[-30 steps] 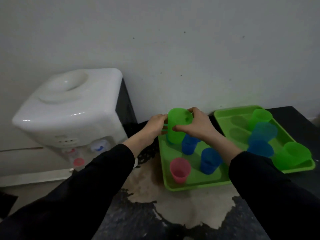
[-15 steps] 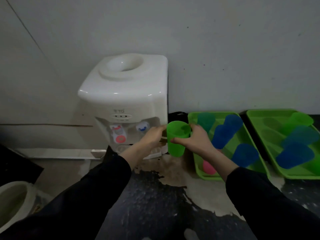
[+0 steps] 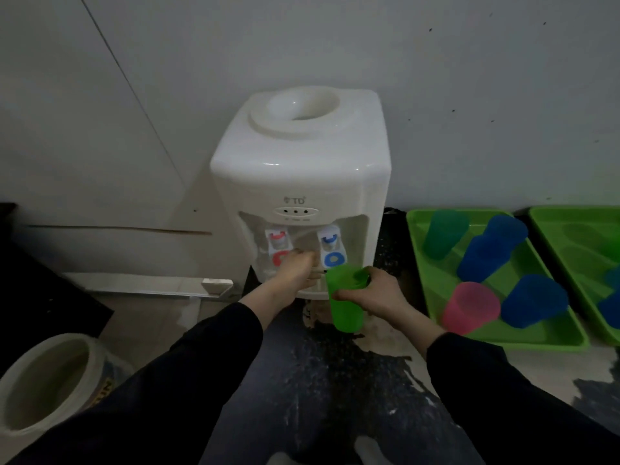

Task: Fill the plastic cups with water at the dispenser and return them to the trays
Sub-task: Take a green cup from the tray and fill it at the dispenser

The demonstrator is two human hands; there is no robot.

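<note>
The white water dispenser (image 3: 302, 169) stands against the wall, with a red tap (image 3: 277, 241) and a blue tap (image 3: 330, 246). My right hand (image 3: 380, 293) grips a green cup (image 3: 345, 307) by its rim, upright, just below and in front of the blue tap. My left hand (image 3: 297, 270) reaches into the recess between the two taps with loosely bent fingers and holds nothing; it is blurred. To the right, a green tray (image 3: 432, 297) holds a dark green cup (image 3: 443, 234), two blue cups (image 3: 491, 246) and a pink cup (image 3: 469, 312).
A second green tray (image 3: 570, 236) with more cups is cut off by the right edge. A white bucket (image 3: 43, 380) stands low on the left, beside a black surface (image 3: 40, 297). The dark counter (image 3: 318, 380) in front of the dispenser is worn and patchy.
The green cup has travelled left from the tray to under the blue tap in my right hand. My left hand has left the cup and moved into the dispenser recess.
</note>
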